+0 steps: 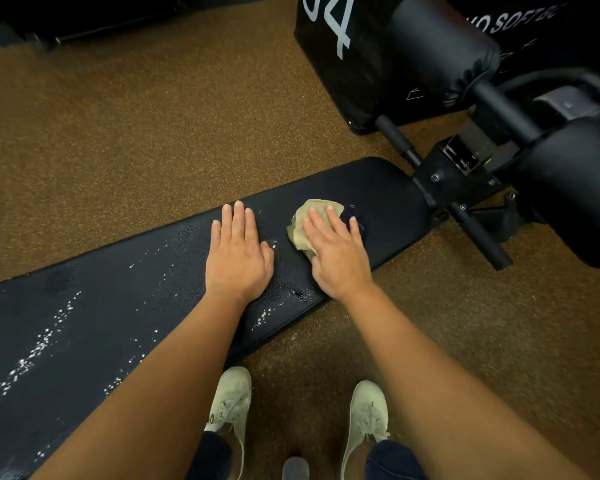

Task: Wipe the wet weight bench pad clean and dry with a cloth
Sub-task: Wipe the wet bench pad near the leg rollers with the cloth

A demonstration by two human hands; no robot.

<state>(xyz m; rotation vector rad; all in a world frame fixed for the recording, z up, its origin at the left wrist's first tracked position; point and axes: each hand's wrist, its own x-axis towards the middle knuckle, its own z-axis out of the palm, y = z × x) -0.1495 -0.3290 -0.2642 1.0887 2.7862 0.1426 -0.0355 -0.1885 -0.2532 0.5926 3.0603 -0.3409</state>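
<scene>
Pushing the bunched cloth [309, 218] with flat fingers risks it slipping free or only smearing the droplets [32, 355] beaded along the bench [118, 289]. The left hand [238, 254], spread flat on the wet surface, could slide. The right hand [336, 258] lies open, fingers straight, pressing the cloth near the bench's right end.

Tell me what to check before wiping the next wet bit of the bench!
1. Cloth pressed under the right hand, on the bench pad: ok.
2. Way to the wet part free: not ok, the left hand rests flat on the pad beside the cloth.
3. Whole pad dry: not ok, water drops lie mostly left of both hands.
4. Pad end by the metal frame dry: looks ok.
5. Cloth dry enough to soak up more: cannot tell.
</scene>
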